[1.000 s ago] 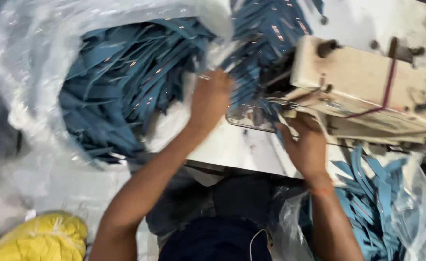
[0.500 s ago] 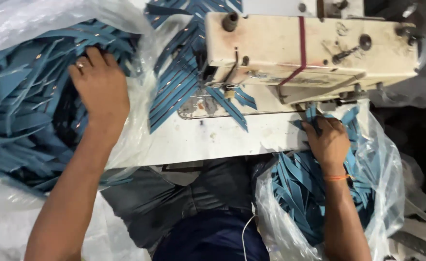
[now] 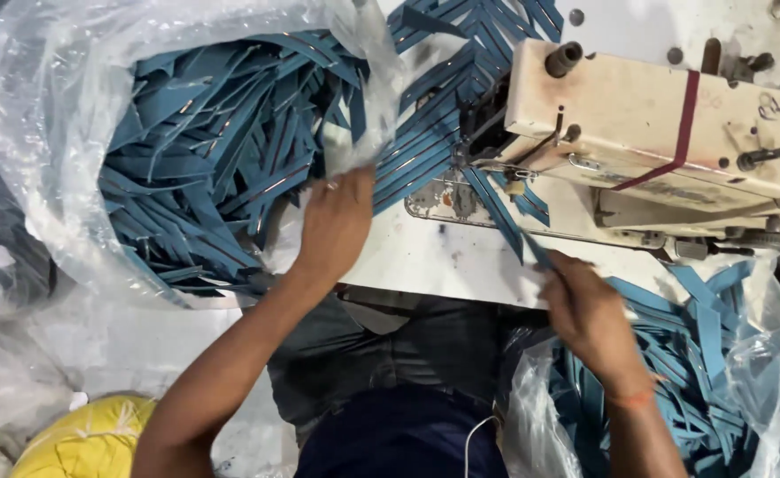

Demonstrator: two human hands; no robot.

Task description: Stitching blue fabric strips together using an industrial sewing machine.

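Observation:
My left hand (image 3: 335, 226) rests at the edge of a clear plastic bag (image 3: 45, 150) full of blue fabric strips (image 3: 204, 159), fingers closed on a strip at the bag's rim. My right hand (image 3: 589, 314) pinches a blue strip (image 3: 505, 217) that runs up to the needle area of a cream sewing machine (image 3: 664, 115). More blue strips fan out behind the machine head (image 3: 443, 80). A second clear bag (image 3: 761, 354) with sewn blue strips sits at the lower right, beside my right wrist.
The white machine table (image 3: 434, 261) lies between both hands. A yellow bundle (image 3: 89, 438) sits at the lower left among crumpled plastic. My dark clothing fills the bottom centre. The machine's body overhangs the right side of the table.
My left hand moved from deep in the left bag toward the table edge. My right hand rose out of the right bag and now holds a strip at the machine.

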